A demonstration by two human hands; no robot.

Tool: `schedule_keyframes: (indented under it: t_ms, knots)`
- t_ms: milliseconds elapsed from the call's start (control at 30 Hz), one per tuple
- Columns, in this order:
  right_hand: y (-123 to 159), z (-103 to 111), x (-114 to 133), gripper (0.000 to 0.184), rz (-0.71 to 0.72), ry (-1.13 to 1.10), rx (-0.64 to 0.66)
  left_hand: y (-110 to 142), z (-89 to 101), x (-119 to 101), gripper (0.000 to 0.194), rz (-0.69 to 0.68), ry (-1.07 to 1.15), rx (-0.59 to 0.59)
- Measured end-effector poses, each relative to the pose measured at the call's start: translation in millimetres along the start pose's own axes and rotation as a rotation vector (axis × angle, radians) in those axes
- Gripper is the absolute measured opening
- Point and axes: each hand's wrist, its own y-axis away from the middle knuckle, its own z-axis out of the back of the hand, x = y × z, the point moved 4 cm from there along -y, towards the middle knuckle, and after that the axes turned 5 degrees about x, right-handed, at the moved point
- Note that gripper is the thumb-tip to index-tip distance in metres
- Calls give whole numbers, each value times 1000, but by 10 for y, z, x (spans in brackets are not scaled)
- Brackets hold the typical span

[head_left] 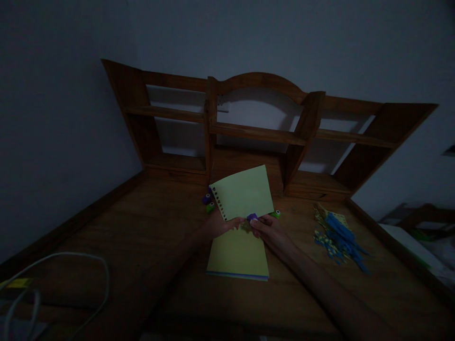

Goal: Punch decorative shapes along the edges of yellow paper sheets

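At the far left, well apart from the fingers, a white cable (103, 265) curves over the wooden desk (142, 222), with a yellow item (17, 283) beside it; nearer in, just beyond the left fingers, a purple piece (206, 199) and a green piece (210, 207), both small and rounded, lie close together by the sheet's holed edge; the left hand (223, 226) is closed on the lower left part of a pale yellow sheet (245, 192), thumb toward the right hand, though how the fingers behind the paper bend I cannot tell; the sheet tilts up beyond both hands, a row of holes running down its left edge; beyond it, farther from the fingers, stands a wooden shelf unit (258, 132), with a white wall socket (223, 107) showing through its middle opening; below the fingers, on the near side, lies a paper stack (238, 255), yellowish on top with blue at its front edge; the right hand (265, 226) has its thumb and fingers pinched around a small purple gadget (252, 217) at the sheet's lower edge; just beyond the right fingers sits a green gadget (276, 214); well to their right, a heap of blue strips (341, 234) lies among yellowish scraps (330, 246); farther right, past the desk's raised edge, is a white surface (405, 241), its details too dark to tell.
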Motion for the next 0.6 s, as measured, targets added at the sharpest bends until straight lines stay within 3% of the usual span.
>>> schedule_keyframes:
  t_ms: [300, 600]
  knots:
    - [31, -12, 63, 28, 7, 22, -29, 16, -35, -115, 31, -28, -15, 68]
    - [81, -99, 152, 26, -15, -78, -51, 73, -55, -198, 38, -22, 62, -1]
